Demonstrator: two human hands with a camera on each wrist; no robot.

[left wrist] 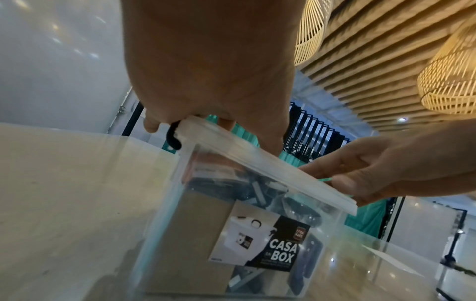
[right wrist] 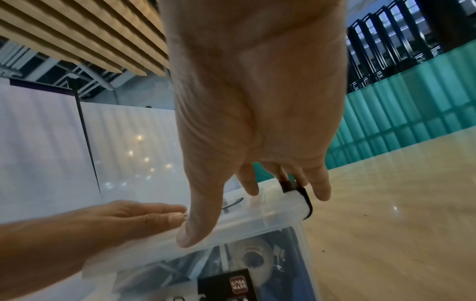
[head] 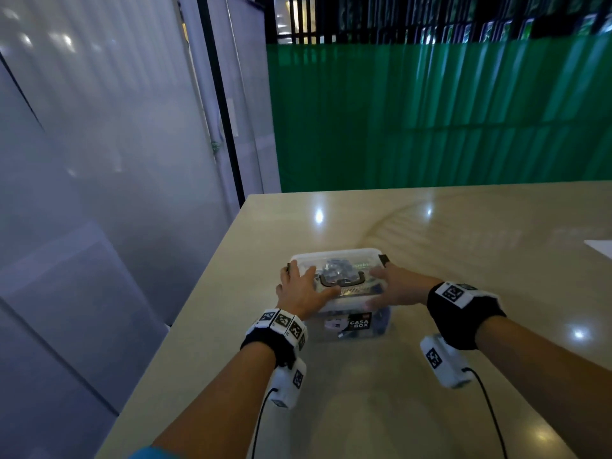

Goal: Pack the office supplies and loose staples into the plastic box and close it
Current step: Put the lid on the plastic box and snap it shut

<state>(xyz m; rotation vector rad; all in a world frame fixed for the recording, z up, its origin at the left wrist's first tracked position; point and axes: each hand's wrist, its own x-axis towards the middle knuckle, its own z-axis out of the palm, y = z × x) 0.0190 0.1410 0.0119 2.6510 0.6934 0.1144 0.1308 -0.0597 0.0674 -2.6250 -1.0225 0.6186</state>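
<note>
A clear plastic box (head: 351, 326) (left wrist: 180, 234) (right wrist: 283, 254) with a "CASA BOX" label stands on the table, office supplies visible inside. Its translucent lid (head: 334, 260) (left wrist: 257, 169) (right wrist: 257, 215) lies on top, with a dark handle (head: 341, 280) in the middle and black side latches (head: 384, 259) (left wrist: 172, 136) (right wrist: 304, 199). My left hand (head: 303, 288) (left wrist: 211, 81) presses flat on the lid's left half, fingers spread. My right hand (head: 394, 288) (right wrist: 257, 122) lies flat on the right half, thumb over the near rim.
The beige table (head: 463, 260) runs wide to the right and toward me; its left edge is close beside the box. A white sheet (head: 601, 248) lies at the far right. Grey panels stand left, a green fence behind.
</note>
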